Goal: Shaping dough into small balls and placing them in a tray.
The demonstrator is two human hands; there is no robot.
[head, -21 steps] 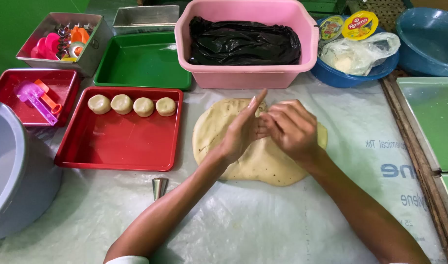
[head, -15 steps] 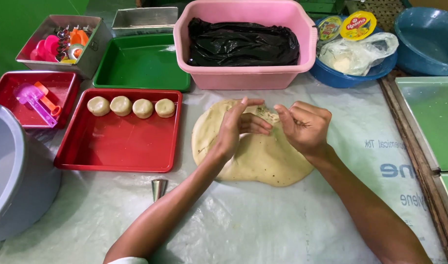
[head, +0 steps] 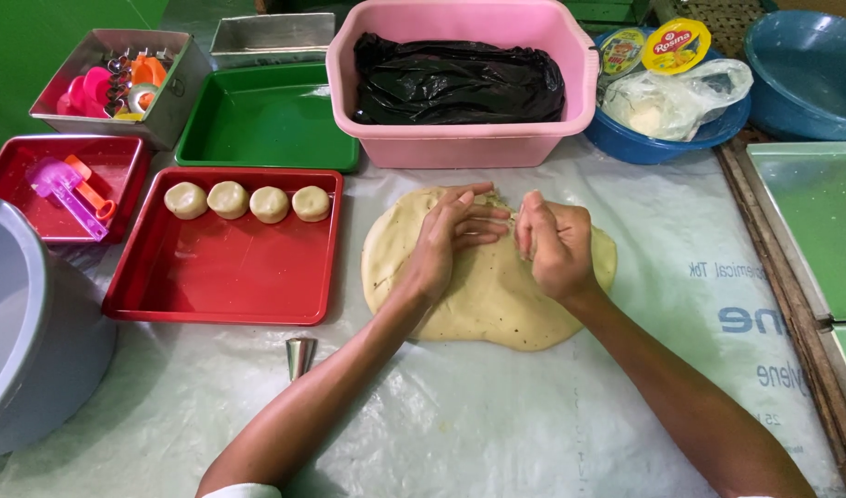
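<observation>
Head view, single frame.

Hidden or unclear: the left hand (head: 446, 242) lies palm-down on the dough slab (head: 483, 290), so what its palm covers is not visible. The right hand (head: 554, 244) is curled, fingers folded inward toward the left fingertips; whether it pinches a bit of dough cannot be told, since the fingertips face away from the camera. The left hand is flat and open, pressing on dough rather than gripping. The grey basin (head: 26, 332) is cut off at the left edge, the green trays (head: 810, 221) at the right edge. The black plastic bag (head: 455, 83) hides the contents of the pink tub (head: 460, 138). The contents of the clear bag (head: 672, 97) in the blue bowl (head: 667, 143) are indistinct.

Dough slab: centre of frame, flat on the translucent plastic sheet (head: 441, 415), just right of the red tray (head: 225, 277). Irregular oval, long axis roughly left to right across the frame, sagging slightly toward lower right. Pale yellow with dark specks.

Surroundings: four dough balls (head: 248, 201) in a row along the top edge of the red tray, the row running left to right. A small metal cone (head: 299, 355) lies on the sheet below the tray, narrow tip toward the lower edge.
</observation>
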